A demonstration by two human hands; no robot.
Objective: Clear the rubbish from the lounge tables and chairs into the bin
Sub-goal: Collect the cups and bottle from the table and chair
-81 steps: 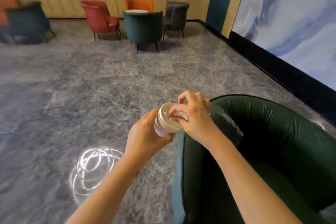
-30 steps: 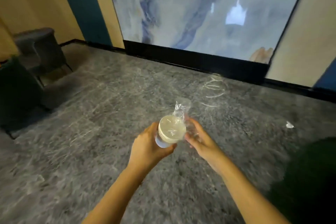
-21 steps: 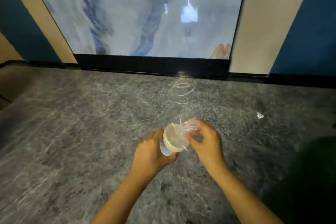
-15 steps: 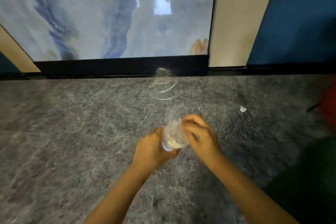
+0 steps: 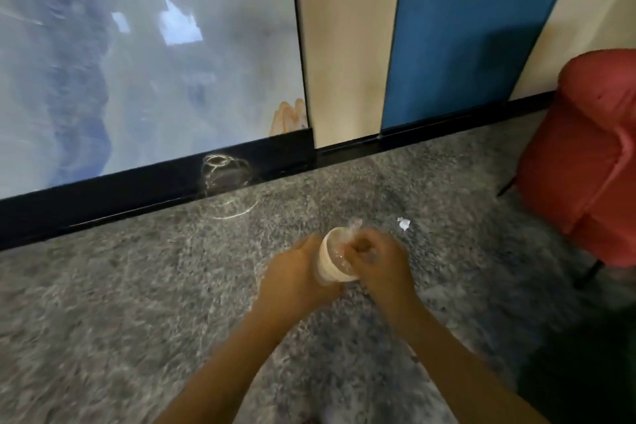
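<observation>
While the left hand clasps the cup, the right hand pinches plastic wrap inside it.

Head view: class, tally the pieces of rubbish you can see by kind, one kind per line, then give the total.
cup, held in the left hand: 1
wrap, clear plastic, gripped by the right hand at the cup's mouth: 1
scrap, white, on the floor: 1
Total: 3

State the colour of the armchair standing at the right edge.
The armchair is red; the head view, the only one, shows it plainly.
</observation>
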